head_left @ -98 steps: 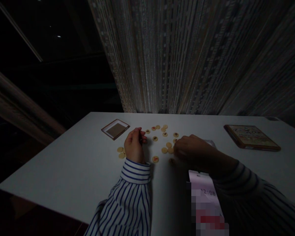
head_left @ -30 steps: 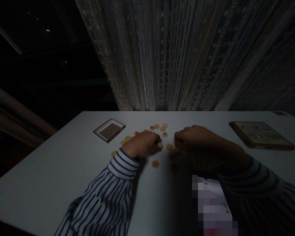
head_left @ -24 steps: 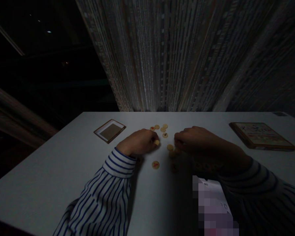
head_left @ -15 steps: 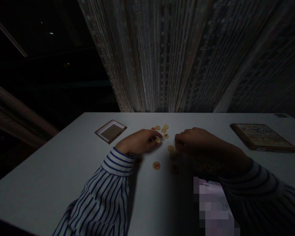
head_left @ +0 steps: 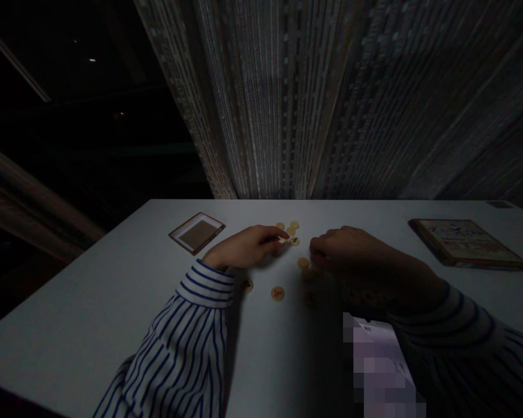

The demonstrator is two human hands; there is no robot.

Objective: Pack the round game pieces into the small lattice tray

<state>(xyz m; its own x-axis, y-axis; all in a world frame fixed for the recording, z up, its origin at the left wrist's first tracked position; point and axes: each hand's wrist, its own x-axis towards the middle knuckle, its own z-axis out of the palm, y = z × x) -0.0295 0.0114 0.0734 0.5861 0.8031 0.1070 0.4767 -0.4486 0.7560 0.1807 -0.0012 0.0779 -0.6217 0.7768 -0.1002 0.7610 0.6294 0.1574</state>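
Observation:
In the head view, several round pale xiangqi pieces lie loosely between my hands. My left hand (head_left: 253,247) is closed in a pinch, thumb and forefinger on a xiangqi piece (head_left: 282,240). Just right of its fingertips lies a piece with a dark character (head_left: 294,241). Over the table at the right, my right hand (head_left: 346,251) is curled with knuckles up. Its fingertips are hidden beside a pale piece (head_left: 303,263), so what they hold cannot be seen. Closer to me lies a piece with a red character (head_left: 278,294).
A shallow brown-rimmed tray (head_left: 195,251) stands at the left on the white table (head_left: 91,302). A flat wooden box with a patterned top (head_left: 466,241) is at the right. More pieces (head_left: 368,297) sit in shadow under my right forearm. A string curtain (head_left: 279,104) hangs behind.
My left hand has shifted slightly away from me with the piece at its fingertips, uncovering more of a piece beside its cuff. My right hand stays almost where it was.

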